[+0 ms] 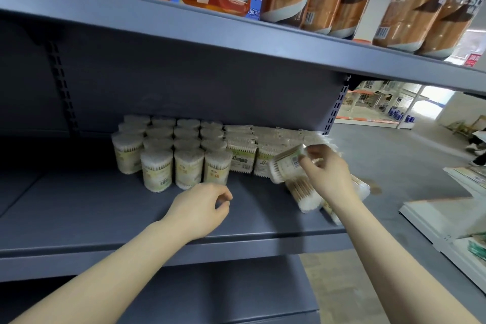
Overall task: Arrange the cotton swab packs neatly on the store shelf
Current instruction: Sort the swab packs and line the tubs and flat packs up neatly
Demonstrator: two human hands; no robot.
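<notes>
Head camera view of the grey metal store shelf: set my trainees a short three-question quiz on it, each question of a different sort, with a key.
1. True or false: the right hand holds a tilted round cotton swab tub.
2. The left hand is: A) gripping a tub B) holding nothing C) out of view.
3. Fill in: the upright round cotton swab tubs stand to the ____ of the flat rectangular swab packs on the grey metal shelf.

Key: 1 true; 2 B; 3 left.
</notes>
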